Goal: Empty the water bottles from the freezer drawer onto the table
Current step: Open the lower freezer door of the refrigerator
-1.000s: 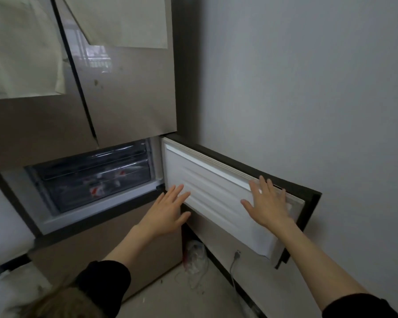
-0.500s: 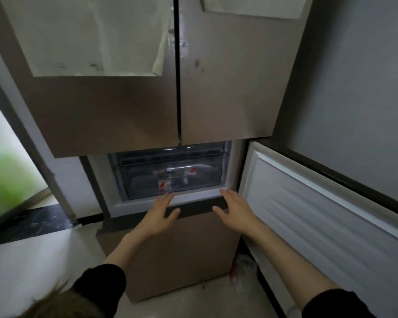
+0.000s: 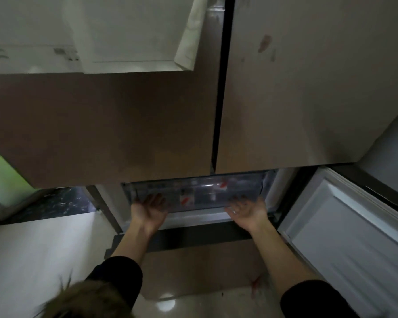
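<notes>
Head view: left hand (image 3: 149,208), right hand (image 3: 248,208) palms-up under freezer drawer (image 3: 198,193) front edge; grip unclear.

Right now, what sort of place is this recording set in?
Most likely a home kitchen or utility corner: a tall multi-door fridge stands by a plain wall, its freezer door swung open, a clear freezer drawer exposed, and a glossy tiled floor below.

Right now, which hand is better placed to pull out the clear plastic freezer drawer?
Neither clearly: left hand and right hand sit palm-up at opposite ends of the clear plastic freezer drawer.
</notes>
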A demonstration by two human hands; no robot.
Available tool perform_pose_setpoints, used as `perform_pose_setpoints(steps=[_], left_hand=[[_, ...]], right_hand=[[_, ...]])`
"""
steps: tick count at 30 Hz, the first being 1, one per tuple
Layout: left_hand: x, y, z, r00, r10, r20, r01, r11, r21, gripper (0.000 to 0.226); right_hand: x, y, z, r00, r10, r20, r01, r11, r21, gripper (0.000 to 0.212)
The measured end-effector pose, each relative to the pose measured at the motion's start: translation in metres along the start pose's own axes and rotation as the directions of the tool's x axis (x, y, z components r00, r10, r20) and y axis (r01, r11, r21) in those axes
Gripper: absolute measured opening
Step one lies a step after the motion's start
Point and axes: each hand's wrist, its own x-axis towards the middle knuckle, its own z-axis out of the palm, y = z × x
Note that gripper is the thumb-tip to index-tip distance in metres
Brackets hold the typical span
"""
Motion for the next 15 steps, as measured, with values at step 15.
perform_pose_setpoints(steps=[15], left_hand=[[0.006, -0.006, 0.013, 0.997, 0.077, -0.012, -0.078, 0.987, -0.137, 0.058]], right_hand=[[0.027, -0.023, 0.015, 0.993, 0.05, 0.109, -0.069, 0.981, 0.18, 0.061]])
